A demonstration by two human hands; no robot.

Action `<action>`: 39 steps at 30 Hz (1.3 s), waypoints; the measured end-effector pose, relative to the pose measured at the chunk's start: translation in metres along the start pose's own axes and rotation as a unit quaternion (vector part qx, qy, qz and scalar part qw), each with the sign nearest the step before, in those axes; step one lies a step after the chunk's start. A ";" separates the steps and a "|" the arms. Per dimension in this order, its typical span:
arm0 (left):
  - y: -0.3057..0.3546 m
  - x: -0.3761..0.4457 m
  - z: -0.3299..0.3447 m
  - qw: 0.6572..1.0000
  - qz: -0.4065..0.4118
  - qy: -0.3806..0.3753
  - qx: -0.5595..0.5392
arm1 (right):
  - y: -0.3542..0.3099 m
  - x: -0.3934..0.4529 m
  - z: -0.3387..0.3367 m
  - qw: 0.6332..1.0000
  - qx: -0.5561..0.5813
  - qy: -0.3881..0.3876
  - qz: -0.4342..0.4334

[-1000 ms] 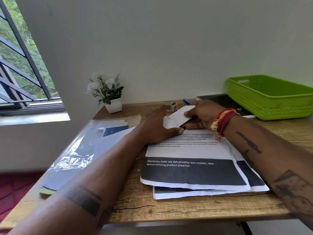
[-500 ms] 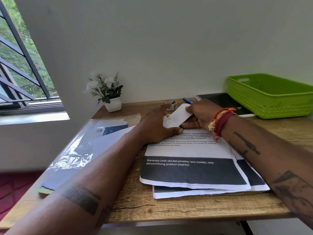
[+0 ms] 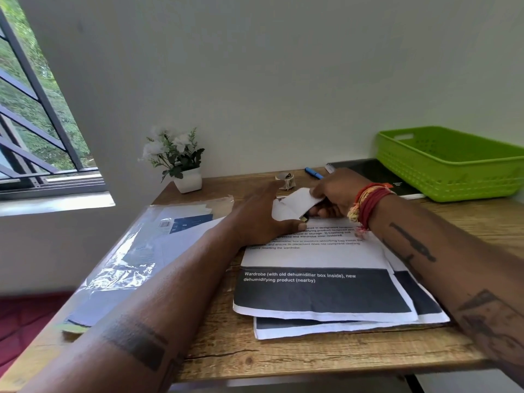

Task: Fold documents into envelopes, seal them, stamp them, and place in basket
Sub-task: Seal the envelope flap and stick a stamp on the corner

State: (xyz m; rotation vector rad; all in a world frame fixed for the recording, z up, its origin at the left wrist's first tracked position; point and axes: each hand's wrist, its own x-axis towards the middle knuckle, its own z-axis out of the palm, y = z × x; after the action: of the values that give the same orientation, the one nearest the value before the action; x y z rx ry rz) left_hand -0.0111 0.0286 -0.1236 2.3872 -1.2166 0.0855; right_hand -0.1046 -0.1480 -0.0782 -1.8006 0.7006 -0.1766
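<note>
Your right hand (image 3: pixel 337 191) has its fingers curled round the far end of the white envelope (image 3: pixel 296 204): the flap end runs under your fingertips and tilts up off the desk, with your thumb tucked below it. Your left hand (image 3: pixel 262 219) lies over the near, left end of the same envelope, pressing it down onto the printed documents (image 3: pixel 317 259); its thumb reaches along the envelope's near edge, but the fingers are on the far side of the hand, so you cannot tell from here whether they grip the paper or only rest flat on it. The envelope sits between your two hands, on top of the far end of the document stack, which lies on the wooden desk (image 3: pixel 283 361). The green basket (image 3: pixel 450 165) stands well apart at the far right corner, on the edge of a dark book (image 3: pixel 368 173). A blue pen (image 3: pixel 313 173) lies just beyond your right hand.
</note>
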 end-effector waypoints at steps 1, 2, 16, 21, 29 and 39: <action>0.000 0.000 0.000 1.000 0.003 0.003 -0.008 | 0.002 0.000 0.002 1.000 -0.005 -0.008 0.004; -0.001 0.000 0.000 1.000 0.007 0.007 -0.013 | 0.002 -0.001 0.004 1.000 -0.008 -0.016 0.006; 0.001 -0.001 -0.001 0.999 0.022 0.004 -0.031 | -0.004 -0.016 0.016 0.974 -0.206 -0.032 -0.085; 0.005 -0.002 -0.002 0.999 0.033 0.011 -0.027 | -0.003 -0.014 0.016 0.957 -0.253 0.003 -0.143; 0.005 -0.002 0.000 0.999 0.036 0.006 -0.039 | -0.005 -0.023 0.024 0.952 -0.271 -0.025 -0.138; 0.004 -0.001 0.001 0.998 0.036 0.008 -0.053 | -0.012 -0.024 0.024 0.963 -0.255 -0.036 -0.078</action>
State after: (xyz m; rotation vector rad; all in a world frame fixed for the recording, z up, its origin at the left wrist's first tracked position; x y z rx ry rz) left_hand -0.0145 0.0270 -0.1237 2.2477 -1.2679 0.0614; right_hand -0.1088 -0.1135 -0.0702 -2.3450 0.5856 -0.0339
